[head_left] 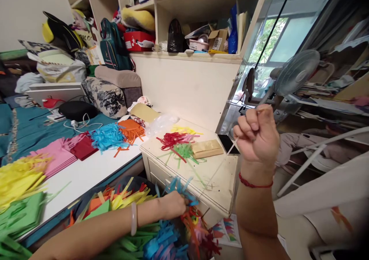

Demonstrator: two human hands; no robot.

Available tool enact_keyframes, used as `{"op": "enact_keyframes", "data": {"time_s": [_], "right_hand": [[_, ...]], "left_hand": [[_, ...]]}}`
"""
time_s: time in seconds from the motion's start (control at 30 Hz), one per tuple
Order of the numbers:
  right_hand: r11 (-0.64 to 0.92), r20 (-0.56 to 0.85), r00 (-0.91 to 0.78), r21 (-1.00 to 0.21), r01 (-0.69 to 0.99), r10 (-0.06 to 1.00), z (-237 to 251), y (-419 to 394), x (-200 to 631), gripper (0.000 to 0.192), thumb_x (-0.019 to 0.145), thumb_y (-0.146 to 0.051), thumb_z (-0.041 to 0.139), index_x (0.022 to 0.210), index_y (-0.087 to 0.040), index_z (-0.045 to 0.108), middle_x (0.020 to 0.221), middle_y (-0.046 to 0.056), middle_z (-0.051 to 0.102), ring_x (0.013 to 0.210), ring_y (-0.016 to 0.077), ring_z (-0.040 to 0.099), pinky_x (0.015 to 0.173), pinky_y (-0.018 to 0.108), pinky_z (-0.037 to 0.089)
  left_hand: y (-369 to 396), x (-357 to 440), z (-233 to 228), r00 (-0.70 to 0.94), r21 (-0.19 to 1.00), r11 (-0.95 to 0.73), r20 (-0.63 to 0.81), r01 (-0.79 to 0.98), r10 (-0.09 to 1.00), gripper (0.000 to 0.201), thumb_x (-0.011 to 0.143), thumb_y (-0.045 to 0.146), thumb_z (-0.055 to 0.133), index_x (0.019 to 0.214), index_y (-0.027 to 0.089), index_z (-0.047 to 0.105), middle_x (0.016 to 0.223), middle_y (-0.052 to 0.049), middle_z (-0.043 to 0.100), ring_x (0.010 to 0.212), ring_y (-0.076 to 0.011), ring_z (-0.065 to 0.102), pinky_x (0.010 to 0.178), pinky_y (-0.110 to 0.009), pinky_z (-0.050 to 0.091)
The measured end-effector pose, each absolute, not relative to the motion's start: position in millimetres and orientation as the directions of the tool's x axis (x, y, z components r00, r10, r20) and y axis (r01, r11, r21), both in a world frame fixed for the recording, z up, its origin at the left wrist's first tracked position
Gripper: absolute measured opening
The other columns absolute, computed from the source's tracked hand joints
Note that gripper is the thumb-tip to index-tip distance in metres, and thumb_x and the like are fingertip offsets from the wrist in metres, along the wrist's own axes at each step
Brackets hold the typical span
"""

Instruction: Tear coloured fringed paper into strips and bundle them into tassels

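The right hand [257,137] is raised in a closed fist, pinching a thin pale stick [232,146] whose lower end slants down and away toward the left hand. It looks stiff but slight, so a pinch near its upper end, as here, should control it well; squeezed or levered hard, it would probably snap.

The left hand [173,205] sits lower and nearer the body, fingers curled down into a fringed paper bundle [161,229] of blue, orange, yellow and green strips. Whether the fingers actually pinch a strip I cannot tell, as the fringe hides them. The paper looks very light, soft and easy to tear or crease, so it is best held where the strips join rather than by loose ends.

Between and beyond the two hands, the pale surface [219,183] carries loose red and green strips [175,146] and a tan packet [206,148] just below the stick's tip. Farther out past the left hand lie cut piles of blue paper [108,137] and pink paper [57,156].
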State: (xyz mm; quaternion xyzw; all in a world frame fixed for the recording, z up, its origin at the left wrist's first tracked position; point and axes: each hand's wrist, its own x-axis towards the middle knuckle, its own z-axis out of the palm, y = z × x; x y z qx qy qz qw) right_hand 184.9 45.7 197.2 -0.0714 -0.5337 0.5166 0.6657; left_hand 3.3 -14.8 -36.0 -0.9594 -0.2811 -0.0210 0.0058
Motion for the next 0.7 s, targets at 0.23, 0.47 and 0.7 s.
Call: {"op": "enact_keyframes", "data": {"time_s": [0.23, 0.47, 0.7], "right_hand": [[0.211, 0.37, -0.317, -0.874, -0.438, 0.873, 123, 75, 159, 0.035, 0.056, -0.046, 0.082, 0.066, -0.02, 0.062, 0.05, -0.004, 0.053, 0.04, 0.0037, 0.023, 0.038, 0.021, 0.013], [0.135, 0.249, -0.191, -0.873, -0.469, 0.949, 77, 112, 164, 0.031, 0.057, -0.038, 0.08, 0.073, -0.017, 0.065, 0.063, -0.002, 0.06, 0.042, 0.0016, 0.025, 0.04, 0.02, 0.015], [0.093, 0.238, -0.28, -0.89, -0.447, 0.93, 67, 108, 157, 0.03, 0.063, -0.039, 0.077, 0.076, -0.016, 0.063, 0.064, -0.001, 0.061, 0.043, 0.0015, 0.028, 0.04, 0.019, 0.016]], "left_hand": [[83, -34, 52, 0.399, 0.381, -0.399, 0.083, 0.834, 0.913, 0.013, 0.078, 0.02, 0.06, 0.08, 0.018, 0.073, 0.068, -0.002, 0.07, 0.064, -0.0156, 0.065, 0.058, -0.022, 0.048], [169, -35, 65, 0.033, 0.256, -0.053, 0.08, 0.965, 0.996, 0.017, 0.085, 0.021, 0.058, 0.096, 0.011, 0.067, 0.098, -0.013, 0.067, 0.094, -0.0238, 0.063, 0.08, -0.035, 0.05], [172, -55, 41, -0.076, 0.183, 0.084, -0.05, 0.979, 0.996, 0.033, 0.089, 0.033, 0.056, 0.117, 0.014, 0.055, 0.116, -0.01, 0.058, 0.1, -0.0211, 0.059, 0.084, -0.042, 0.052]]}}
